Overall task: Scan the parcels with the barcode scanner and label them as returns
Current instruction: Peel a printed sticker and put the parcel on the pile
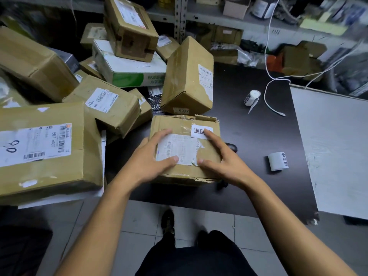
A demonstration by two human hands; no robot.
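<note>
Small parcel (185,150) at the near edge of the dark worktop (258,136), just in front of the heap of unsorted parcels (79,108). Left hand (153,158) spread flat on the shipping label, steadying the box; right hand (219,156) open, forefinger pressing down the white return sticker (199,131), apparently to seat its adhesive. Neither hand gripping. Two sticker rolls (277,161) within reach at right. Dark object behind the parcel, possibly the scanner; cannot tell.
</note>
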